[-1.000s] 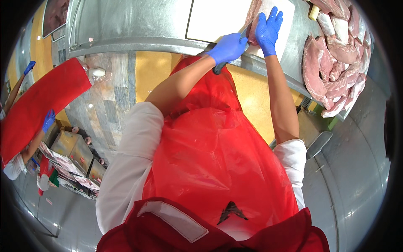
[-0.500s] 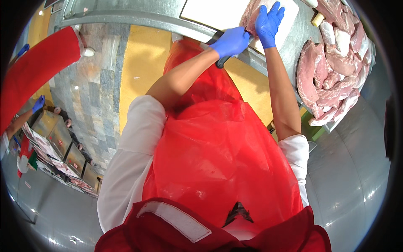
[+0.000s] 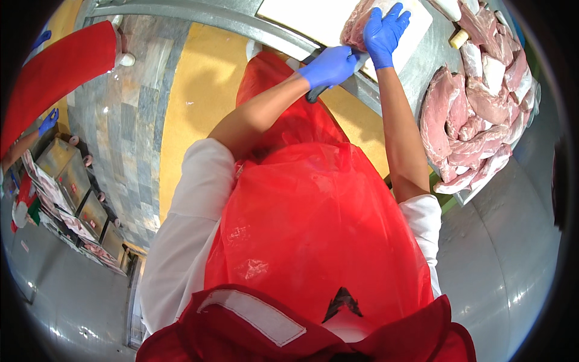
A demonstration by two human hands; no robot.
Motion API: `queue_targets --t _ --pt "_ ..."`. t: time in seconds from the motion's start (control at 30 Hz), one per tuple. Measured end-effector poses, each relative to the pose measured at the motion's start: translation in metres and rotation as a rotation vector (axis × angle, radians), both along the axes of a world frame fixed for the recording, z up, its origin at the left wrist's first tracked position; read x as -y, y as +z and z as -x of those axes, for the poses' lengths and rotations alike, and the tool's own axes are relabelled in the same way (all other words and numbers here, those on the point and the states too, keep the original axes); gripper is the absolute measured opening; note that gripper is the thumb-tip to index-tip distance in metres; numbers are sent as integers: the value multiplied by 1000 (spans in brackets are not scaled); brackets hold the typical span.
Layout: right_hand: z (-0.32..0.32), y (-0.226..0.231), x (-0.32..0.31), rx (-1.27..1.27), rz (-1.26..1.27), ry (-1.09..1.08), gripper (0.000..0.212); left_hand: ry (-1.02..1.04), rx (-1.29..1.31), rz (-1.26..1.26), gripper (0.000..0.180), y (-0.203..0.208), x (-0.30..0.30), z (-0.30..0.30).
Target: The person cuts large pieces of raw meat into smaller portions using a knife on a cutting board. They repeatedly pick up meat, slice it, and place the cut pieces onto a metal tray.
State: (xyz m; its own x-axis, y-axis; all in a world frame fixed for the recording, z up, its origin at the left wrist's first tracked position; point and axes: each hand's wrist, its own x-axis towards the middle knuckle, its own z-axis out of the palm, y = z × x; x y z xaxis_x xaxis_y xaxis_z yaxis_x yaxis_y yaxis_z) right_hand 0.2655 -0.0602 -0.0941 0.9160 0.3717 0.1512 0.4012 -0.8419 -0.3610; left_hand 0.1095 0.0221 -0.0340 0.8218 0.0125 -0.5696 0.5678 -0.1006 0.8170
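Observation:
My left hand [image 3: 329,66], in a blue glove, is closed around the black handle of a knife [image 3: 315,95]. Part of the knife's blade [image 3: 361,59] shows beyond my fingers, by the near end of a pink piece of meat [image 3: 354,29]. That meat rests on a white cutting board [image 3: 416,24], its far end cut off by the frame's top edge. My right hand [image 3: 383,37], also blue-gloved, lies open with fingers spread, palm against the right side of the meat. How deep the blade sits in the meat is hidden.
A big pile of raw meat pieces [image 3: 476,114] lies on the metal table [image 3: 422,84] at right, a small yellowish piece [image 3: 459,39] beside it. A co-worker in a red apron [image 3: 60,72] stands at left, near trays of meat [image 3: 66,214]. Yellow flooring [image 3: 193,114] lies below the table.
The view has shifted slightly, so the meat pile sits lower and the co-worker's area further left. My hands keep nearly the same places at the meat.

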Motion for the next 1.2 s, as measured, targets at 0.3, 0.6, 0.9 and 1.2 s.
queue_targets --t 0.3,0.6,0.9,1.2 --pt "-12 8 8 -16 -203 60 81 23 64 78 34 9 10 25" --pt "-8 10 6 -2 -165 74 85 -236 164 -83 33 21 -45 127" --pt "-14 106 10 -486 -161 -81 96 -58 -143 -342 32 124 -147 165" --pt "-58 22 148 -1288 -1391 -440 39 281 -162 -112 20 106 -153 162"
